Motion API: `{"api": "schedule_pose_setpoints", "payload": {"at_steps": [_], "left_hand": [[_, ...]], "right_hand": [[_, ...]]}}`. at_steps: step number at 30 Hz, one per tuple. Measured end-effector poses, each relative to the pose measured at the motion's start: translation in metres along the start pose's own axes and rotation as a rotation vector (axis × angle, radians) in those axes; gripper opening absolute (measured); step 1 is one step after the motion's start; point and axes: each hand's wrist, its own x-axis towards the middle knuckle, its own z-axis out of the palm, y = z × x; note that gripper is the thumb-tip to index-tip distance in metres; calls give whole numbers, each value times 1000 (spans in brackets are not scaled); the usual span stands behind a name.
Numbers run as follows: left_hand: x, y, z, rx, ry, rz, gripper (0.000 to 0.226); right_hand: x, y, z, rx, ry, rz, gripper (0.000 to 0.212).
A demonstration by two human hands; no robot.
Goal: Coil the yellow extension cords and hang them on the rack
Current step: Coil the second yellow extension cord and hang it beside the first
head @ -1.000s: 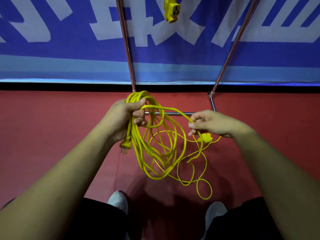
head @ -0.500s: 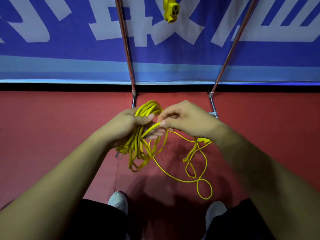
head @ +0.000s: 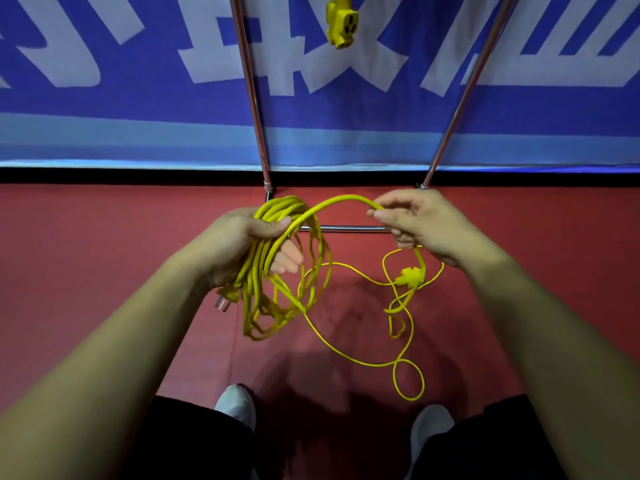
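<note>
My left hand (head: 242, 247) grips a bundle of several loops of the yellow extension cord (head: 277, 282), which hangs below the fist; a pronged plug (head: 225, 299) dangles at its lower left. An arc of cord runs from the bundle to my right hand (head: 422, 226), which pinches it between thumb and fingers. Below that hand the loose cord and its yellow socket end (head: 410, 276) trail in loops over the red floor. The metal rack (head: 258, 133) rises ahead, its two poles joined by a low crossbar behind my hands.
A yellow socket (head: 341, 24) of another cord hangs from the rack near the top edge. A blue banner (head: 104, 98) with white characters covers the wall behind. My two grey shoes (head: 237, 405) stand on the red floor at the bottom.
My right hand had come to the left hand and laid a loop into the bundle. Now it has moved away to the right, drawing out a new arc of cord.
</note>
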Motion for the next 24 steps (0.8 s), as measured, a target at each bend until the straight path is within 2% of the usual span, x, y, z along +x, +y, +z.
{"api": "schedule_pose_setpoints", "payload": {"at_steps": [3, 5, 8, 11, 13, 14, 16, 18, 20, 22, 24], "left_hand": [[0, -4, 2, -62, -51, -59, 32], [1, -8, 6, -63, -81, -77, 35], [3, -11, 10, -37, -130, -49, 12], [5, -8, 4, -181, -182, -34, 22], [6, -4, 0, -284, -170, -18, 22], [5, -3, -2, -315, -162, -9, 22], [5, 0, -3, -307, -156, 13, 19], [5, -2, -4, -248, -130, 43, 13], [5, -3, -7, -208, -131, 38, 22], [6, -4, -10, -180, -180, 23, 38], [6, -5, -14, -175, -186, 17, 51]], "right_hand": [[-7, -22, 14, -307, -75, -118, 6], [-11, -31, 35, -365, -152, -171, 5], [-7, -33, 59, -342, -135, -247, 10], [-1, -21, 40, -368, -157, -158, 17], [2, -1, 15, -545, -238, -76, 29], [2, 10, 4, -602, -273, -21, 29], [0, 25, -9, -516, -280, 57, 16], [0, 27, -10, -286, -214, 70, 5], [2, 16, -2, -167, -144, 30, 4], [4, 8, 1, -225, -135, -16, 9], [1, 0, -1, -381, -170, -50, 11]]}}
